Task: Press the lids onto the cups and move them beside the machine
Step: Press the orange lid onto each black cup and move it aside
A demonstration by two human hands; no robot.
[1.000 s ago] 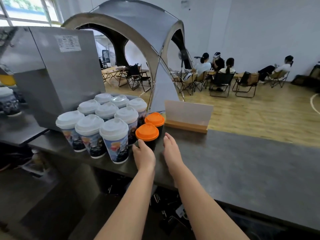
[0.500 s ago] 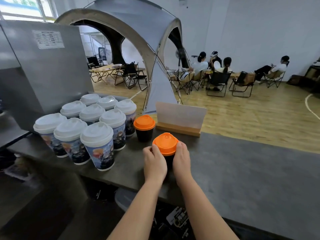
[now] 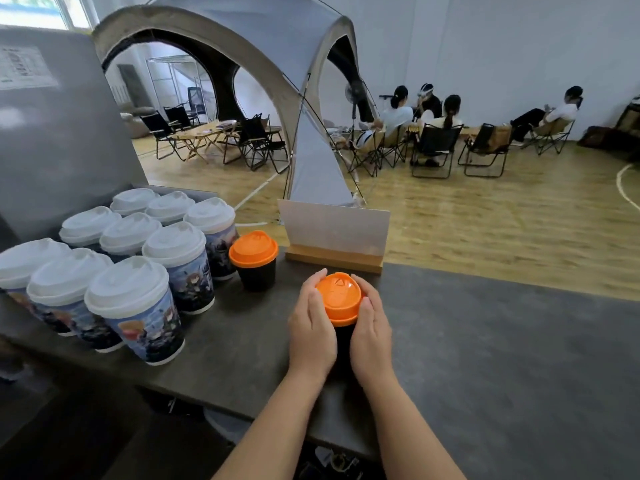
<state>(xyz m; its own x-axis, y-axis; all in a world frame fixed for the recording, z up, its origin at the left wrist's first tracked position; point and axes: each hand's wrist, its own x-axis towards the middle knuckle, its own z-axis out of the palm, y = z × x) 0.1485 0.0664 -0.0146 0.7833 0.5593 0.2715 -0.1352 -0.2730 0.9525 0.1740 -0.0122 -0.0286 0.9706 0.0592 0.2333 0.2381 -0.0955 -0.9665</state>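
Head view, and both hands are on the job: the left hand (image 3: pixel 311 336) and the right hand (image 3: pixel 370 336) wrap either side of a small black paper cup (image 3: pixel 343 344) wearing a domed orange plastic lid (image 3: pixel 338 297). That is a two-handed grip, fingers curled around the cup wall and the lid's rim, thumbs along the near side. The cup stands on the dark grey surface (image 3: pixel 485 358), near its front edge, just in front of a blank white card in a wooden holder (image 3: pixel 334 233).

This reads as the pressing step. The lid looks level, though whether its rim is fully snapped down cannot be told, since the fingers cover the seam.

Off to the left stands a second black cup with an orange lid (image 3: pixel 253 259), touching or nearly touching a cluster of tall printed cups with white lids (image 3: pixel 138 268). Behind those rises the grey metal machine (image 3: pixel 59 133).

Next move, as I judge it: squeeze the rim home all round, then carry this cup left to join its twin beside the cluster, set down upright and clear of the neighbours so nothing tips.
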